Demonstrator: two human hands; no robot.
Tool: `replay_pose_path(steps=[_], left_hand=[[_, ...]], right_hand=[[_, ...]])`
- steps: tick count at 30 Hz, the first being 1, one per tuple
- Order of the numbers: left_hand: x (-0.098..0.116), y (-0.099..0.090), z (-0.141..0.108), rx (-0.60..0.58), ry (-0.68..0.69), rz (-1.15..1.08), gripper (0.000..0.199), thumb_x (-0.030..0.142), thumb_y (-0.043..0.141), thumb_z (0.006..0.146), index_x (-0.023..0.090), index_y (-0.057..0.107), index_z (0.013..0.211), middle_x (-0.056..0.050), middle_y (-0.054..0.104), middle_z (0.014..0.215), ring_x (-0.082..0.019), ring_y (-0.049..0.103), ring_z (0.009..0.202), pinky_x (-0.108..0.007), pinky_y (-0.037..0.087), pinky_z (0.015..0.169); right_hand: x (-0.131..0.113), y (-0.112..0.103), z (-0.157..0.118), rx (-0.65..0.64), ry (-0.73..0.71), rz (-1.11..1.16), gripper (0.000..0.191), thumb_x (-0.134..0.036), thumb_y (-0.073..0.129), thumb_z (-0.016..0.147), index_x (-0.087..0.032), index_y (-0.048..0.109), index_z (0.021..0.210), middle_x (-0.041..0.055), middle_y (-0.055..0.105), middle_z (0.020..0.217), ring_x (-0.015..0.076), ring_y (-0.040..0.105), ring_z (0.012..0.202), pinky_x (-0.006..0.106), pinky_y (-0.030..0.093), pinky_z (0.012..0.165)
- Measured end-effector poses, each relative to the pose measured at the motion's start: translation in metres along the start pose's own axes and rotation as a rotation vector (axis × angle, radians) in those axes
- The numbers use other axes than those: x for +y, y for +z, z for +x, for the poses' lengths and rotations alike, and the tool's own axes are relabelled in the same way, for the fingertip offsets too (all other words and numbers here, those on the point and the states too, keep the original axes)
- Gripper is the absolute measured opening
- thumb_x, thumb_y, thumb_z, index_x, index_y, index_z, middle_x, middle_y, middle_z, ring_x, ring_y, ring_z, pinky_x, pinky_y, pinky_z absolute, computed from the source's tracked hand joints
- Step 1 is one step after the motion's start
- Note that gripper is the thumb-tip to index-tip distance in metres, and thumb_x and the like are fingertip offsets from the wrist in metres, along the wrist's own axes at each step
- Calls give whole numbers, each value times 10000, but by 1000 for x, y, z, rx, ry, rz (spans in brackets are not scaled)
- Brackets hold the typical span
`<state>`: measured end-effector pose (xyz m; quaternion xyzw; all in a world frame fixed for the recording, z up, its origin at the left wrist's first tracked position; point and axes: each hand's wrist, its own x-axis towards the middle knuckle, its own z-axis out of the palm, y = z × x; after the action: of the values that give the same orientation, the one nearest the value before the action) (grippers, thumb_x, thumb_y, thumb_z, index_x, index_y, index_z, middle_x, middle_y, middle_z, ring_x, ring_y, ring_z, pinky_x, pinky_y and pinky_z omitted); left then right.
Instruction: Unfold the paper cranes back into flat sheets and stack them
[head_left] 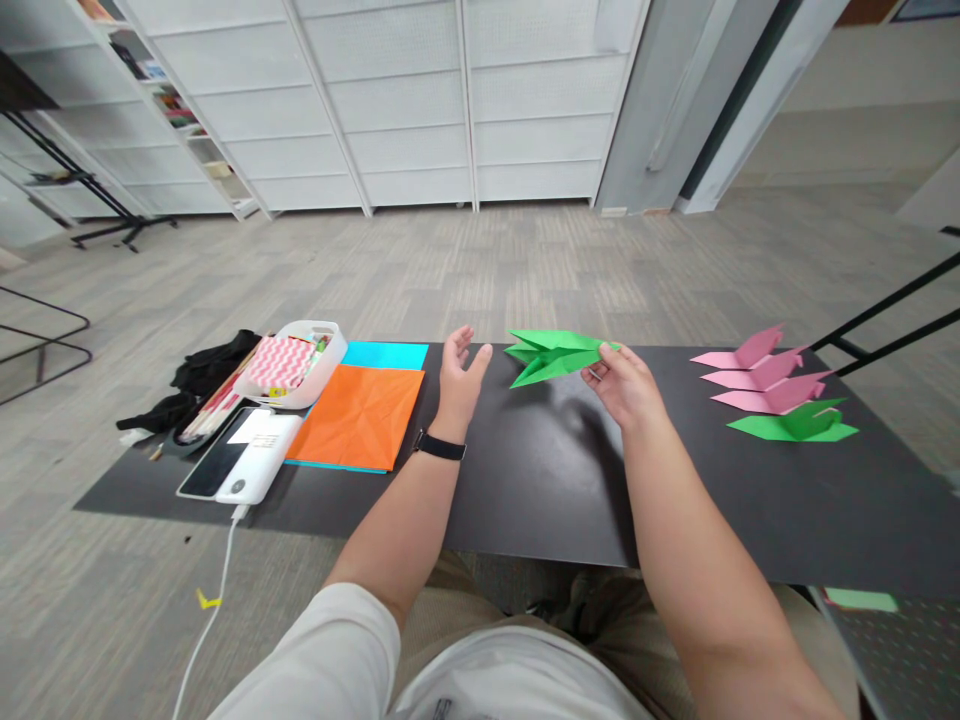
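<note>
Above the dark table, my right hand [621,382] pinches one end of a folded green origami paper piece [555,355], whose pointed flaps spread toward the left. My left hand [462,372] is raised just left of the paper, apart from it, with thumb and fingers spread and nothing in them. To the right stand several finished-looking origami cranes: pink cranes [765,375] in a row and a green crane [802,422] nearest me.
Orange paper [360,415] lies over blue paper [386,355] on the left. Beside it are a white basket [330,350] with small items, a phone [217,465], a white power bank [259,460] with a cable, and black cloth [214,365]. The table [525,500] ends close to my lap.
</note>
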<state>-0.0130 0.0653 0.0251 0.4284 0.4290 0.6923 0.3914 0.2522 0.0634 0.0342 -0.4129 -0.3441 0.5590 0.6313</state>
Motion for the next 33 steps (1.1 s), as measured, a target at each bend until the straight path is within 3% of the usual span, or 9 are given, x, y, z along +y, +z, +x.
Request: replay_pose_path(steps=[6,10,13,15,18,22,30,33], left_hand=[[1,2,-7,-191,-29,81,670,231,993,670,245,716,1280,-127,643,1478,-301,534,1479,-470,319,1307],[4,2,-6,-293,-54,151,535,240,990,666,252,791,1163,-110,722,1359,-317,580,1416,-495,326,1308],[-2,2,-6,-354,-56,205,334,320,929,765,261,824,1076,-94,781,1232,-316,663,1281,-517,395,1262],[-9,2,-7,-362,-82,209,250,403,864,843,250,824,1037,-90,801,1140,-304,712,1159,-500,495,1160],[-16,2,-6,-377,-95,192,293,502,786,905,227,808,1004,-70,798,1019,-254,736,978,-388,579,957],[-12,-1,-5,-329,-84,260,353,559,741,927,210,791,938,-25,740,834,-209,683,815,-299,538,781],[2,-2,-3,-288,-50,388,360,516,692,967,212,723,776,3,642,695,-204,604,759,-281,453,737],[6,-1,-5,-240,16,483,410,506,628,1011,210,651,728,17,557,648,-170,519,682,-273,379,677]], right_hand=[[-6,5,-6,-81,51,-19,504,-547,999,582,-297,636,825,-30,751,831,187,695,764,358,620,761],[-9,8,-11,-152,86,-35,500,-558,983,602,-290,617,812,-22,758,843,204,713,791,385,621,788],[-10,10,-13,-182,100,-41,500,-568,980,606,-292,623,822,-18,766,862,211,717,803,396,626,798],[-10,9,-12,-174,91,-53,509,-588,976,606,-295,624,827,-17,763,858,218,717,806,403,632,796],[-7,7,-9,-143,70,-35,496,-596,967,632,-294,632,842,-21,758,853,211,720,808,392,627,791],[-3,4,-5,-100,77,18,476,-567,972,646,-286,638,835,-32,751,845,187,712,785,361,621,770],[11,1,3,58,-60,-128,517,-641,924,671,-272,579,778,-48,667,755,157,663,719,322,613,736],[19,2,4,84,-43,-208,503,-672,885,705,-303,624,925,-44,671,855,159,679,775,302,619,703]])
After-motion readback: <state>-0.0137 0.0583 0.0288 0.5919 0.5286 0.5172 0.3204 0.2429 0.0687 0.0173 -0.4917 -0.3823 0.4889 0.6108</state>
